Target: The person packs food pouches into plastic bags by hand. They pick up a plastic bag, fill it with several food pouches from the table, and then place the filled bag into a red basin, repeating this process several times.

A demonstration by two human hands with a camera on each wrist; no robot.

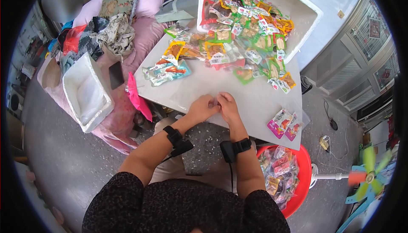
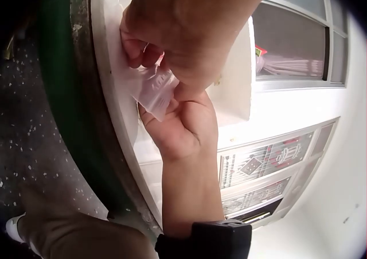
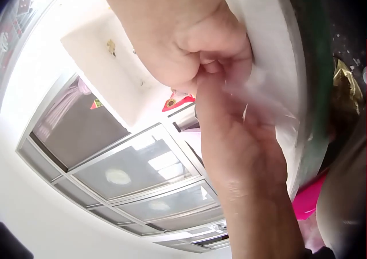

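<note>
1. Plastic, thin and see-through, makes the small bag (image 2: pixel 153 96) between my hands, over the near table edge. My left hand (image 1: pixel 202 109) pinches it with bent fingers. My right hand (image 1: pixel 228 106) is bent in close and seems to pinch it too, but its tips are partly hidden.
2. I think I am working on the bag's edge. The next move calls for a soft pinch from both hands and a slow, small pull.
3. The table (image 1: pixel 191 95) is pale and flat. Two purple packs (image 1: pixel 279 123) lie at 4 o'clock from my hands, and a red tub (image 1: pixel 304 182) full of packs is at 5 o'clock, on the floor side.
4. A big heap of food packs (image 1: pixel 255 33) spills from a white foam box (image 1: pixel 308 9) at 1 o'clock.
5. Farther off, the pink bed (image 1: pixel 146 37) is at 10 o'clock, the fan (image 1: pixel 370 176) at 4 and grey doors (image 1: pixel 367 37) at 2.
</note>
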